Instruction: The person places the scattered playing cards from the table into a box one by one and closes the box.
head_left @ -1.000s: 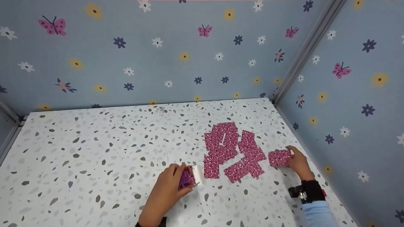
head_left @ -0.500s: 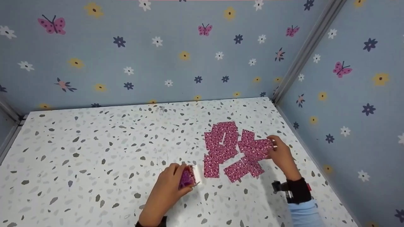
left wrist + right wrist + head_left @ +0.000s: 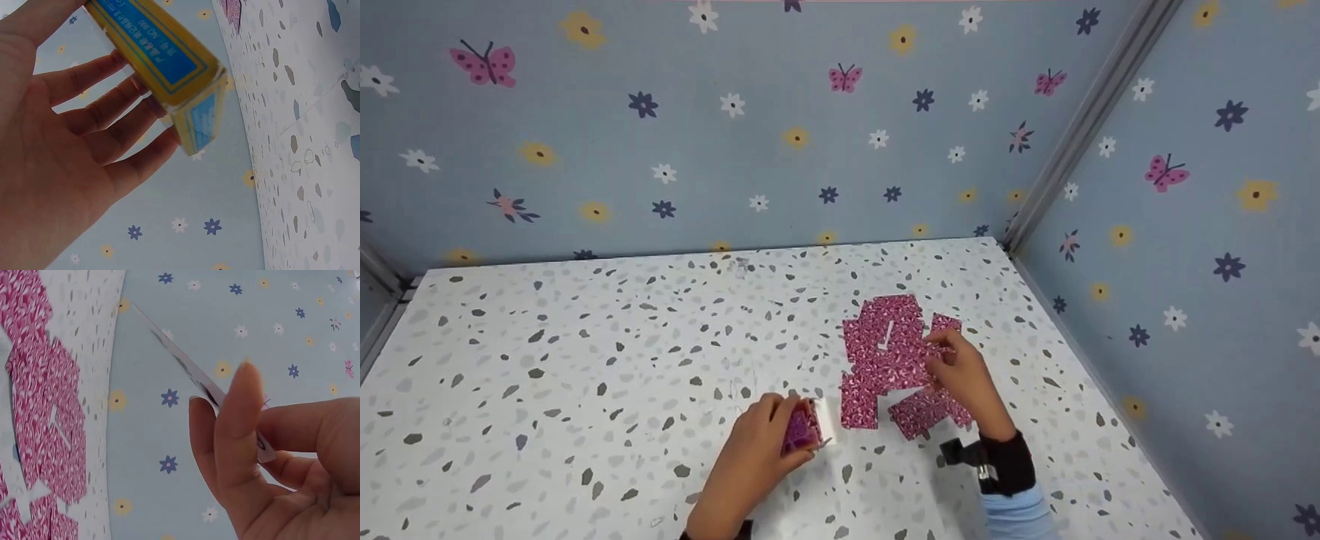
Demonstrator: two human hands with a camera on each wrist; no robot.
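In the head view my left hand (image 3: 761,439) grips a small open card box (image 3: 801,429) near the table's front. Its purple inside and a white flap face right. The left wrist view shows the box's yellow and blue printed side (image 3: 163,48), with fingertips against it. My right hand (image 3: 969,379) is over the pink-patterned cards (image 3: 896,309), which lie face down in an overlapping spread. Between thumb and fingers it pinches one playing card (image 3: 183,360), seen nearly edge-on in the right wrist view. In the head view that card blends with the spread below.
The white speckled table (image 3: 585,360) extends widely to the left. A blue flowered wall (image 3: 697,135) borders its back, and another such wall (image 3: 1222,300) its right side. A black wrist camera strap (image 3: 1006,461) sits at my right wrist.
My right hand has moved left with the pinched card, from the table's right side to over the spread cards. The left hand and the card box have stayed in place.
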